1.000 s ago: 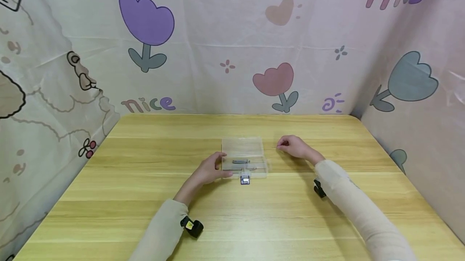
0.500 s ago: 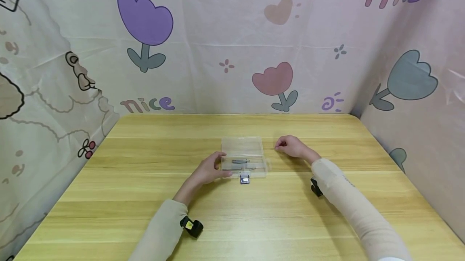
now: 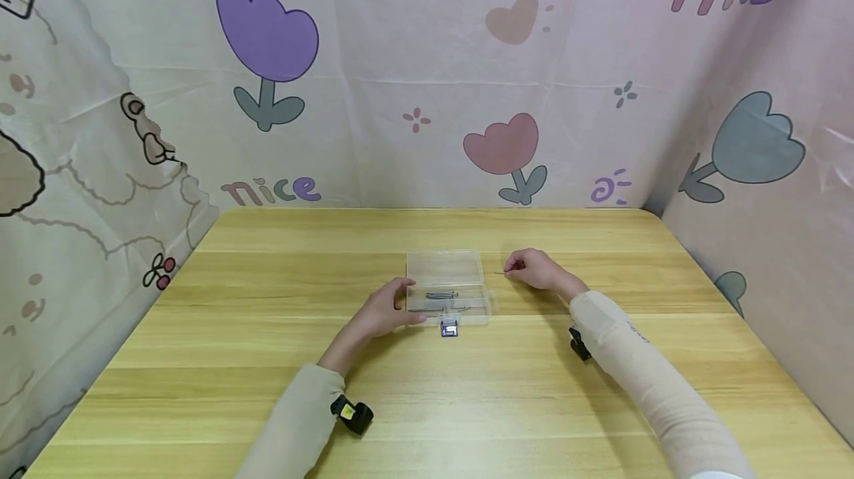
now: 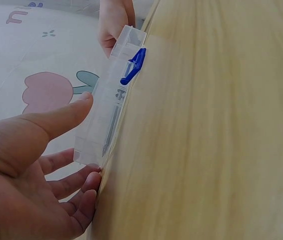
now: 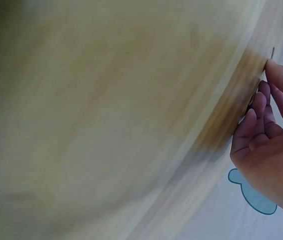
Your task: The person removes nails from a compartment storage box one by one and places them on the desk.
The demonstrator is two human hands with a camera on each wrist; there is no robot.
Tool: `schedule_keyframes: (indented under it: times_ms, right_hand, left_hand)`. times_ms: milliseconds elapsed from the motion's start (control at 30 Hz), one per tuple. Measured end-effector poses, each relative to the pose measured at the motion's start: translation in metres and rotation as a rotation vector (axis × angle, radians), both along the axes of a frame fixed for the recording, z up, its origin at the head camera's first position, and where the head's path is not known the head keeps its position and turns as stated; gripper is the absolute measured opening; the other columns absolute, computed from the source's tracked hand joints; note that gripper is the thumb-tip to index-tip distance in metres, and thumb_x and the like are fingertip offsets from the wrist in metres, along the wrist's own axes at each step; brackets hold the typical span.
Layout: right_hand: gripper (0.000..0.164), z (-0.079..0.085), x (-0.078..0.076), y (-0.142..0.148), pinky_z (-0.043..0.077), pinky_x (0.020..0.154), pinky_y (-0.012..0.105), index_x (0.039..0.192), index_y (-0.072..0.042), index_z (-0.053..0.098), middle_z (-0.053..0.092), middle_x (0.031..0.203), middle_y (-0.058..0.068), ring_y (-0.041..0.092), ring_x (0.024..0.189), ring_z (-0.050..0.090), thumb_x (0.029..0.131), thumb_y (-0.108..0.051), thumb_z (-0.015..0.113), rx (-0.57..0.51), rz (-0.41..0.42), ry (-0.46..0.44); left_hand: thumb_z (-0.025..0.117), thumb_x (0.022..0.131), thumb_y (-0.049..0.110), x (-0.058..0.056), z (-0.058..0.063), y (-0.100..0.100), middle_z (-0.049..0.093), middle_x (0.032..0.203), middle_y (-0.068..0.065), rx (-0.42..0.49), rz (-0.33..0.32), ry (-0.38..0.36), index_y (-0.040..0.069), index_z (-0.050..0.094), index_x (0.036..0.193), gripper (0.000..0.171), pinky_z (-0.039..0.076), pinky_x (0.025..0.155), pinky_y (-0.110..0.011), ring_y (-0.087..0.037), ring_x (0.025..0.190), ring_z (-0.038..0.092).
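Observation:
A clear plastic box (image 3: 477,319) lies with its lid (image 3: 444,268) folded back on the table, a blue latch (image 3: 450,329) at its front. Inside, thin metal nails (image 3: 442,296) sit in separate compartments. My left hand (image 3: 383,310) holds the box's left end, thumb at the front and fingers at the back; the left wrist view shows the thumb against the box wall (image 4: 92,130). To the right of the lid, my right hand (image 3: 537,269) pinches a thin nail (image 3: 499,272) low over the table. Its tip pokes past the fingertips (image 5: 276,70) in the right wrist view; the rest is hidden.
The box stands mid-depth on a light wooden table (image 3: 427,405). A printed cloth (image 3: 387,34) hangs behind and at both sides of it. Each sleeve carries a black wrist camera (image 3: 353,417).
My right hand has shifted slightly left, toward the box, and the nail's tip shows again after being hard to see half a second ago. The left hand stays on the box.

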State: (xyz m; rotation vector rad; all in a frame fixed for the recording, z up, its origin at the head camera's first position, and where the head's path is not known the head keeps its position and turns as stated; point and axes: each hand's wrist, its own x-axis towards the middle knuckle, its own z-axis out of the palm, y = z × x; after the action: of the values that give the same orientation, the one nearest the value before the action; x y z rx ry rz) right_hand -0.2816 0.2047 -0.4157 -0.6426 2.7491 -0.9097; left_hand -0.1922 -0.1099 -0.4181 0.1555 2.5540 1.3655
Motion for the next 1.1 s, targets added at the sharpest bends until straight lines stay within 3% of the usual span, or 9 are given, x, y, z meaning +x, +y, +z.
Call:
schedule_keyframes:
  times_ms: [400,733,1100]
  right_hand:
    - [0.007,0.0002,0.0003,0.0003,0.044,0.079,0.038,0.092,0.003,0.065,0.064,0.087,0.008,0.02,0.081,0.054,0.09,-0.003,0.065,-0.007,0.008,-0.009]
    - [0.018,0.003,-0.0006,0.0057,0.046,0.082,0.039,0.103,0.006,0.065,0.065,0.095,0.012,0.024,0.088,0.057,0.089,-0.006,0.068,-0.049,0.007,-0.062]
    - [0.022,0.0081,0.0063,0.0025,0.046,0.084,0.041,0.111,0.006,0.065,0.065,0.101,0.014,0.026,0.093,0.057,0.093,-0.006,0.062,-0.046,-0.021,-0.014]
  left_hand:
    - [0.082,0.078,0.019,-0.0001,-0.0017,-0.0007,0.052,0.133,-0.016,-0.002,0.005,-0.002,0.005,0.048,0.138,0.07,0.041,0.08,-0.038,-0.027,0.1,0.047]
    - [0.082,0.079,0.02,-0.0009,-0.002,-0.0018,0.053,0.132,-0.015,-0.011,-0.001,0.003,0.006,0.048,0.139,0.071,0.041,0.081,-0.039,-0.027,0.1,0.047]
    - [0.084,0.076,0.019,-0.0007,-0.0013,-0.0042,0.051,0.134,-0.016,0.019,-0.003,-0.011,0.006,0.049,0.138,0.072,0.042,0.084,-0.041,-0.028,0.103,0.048]
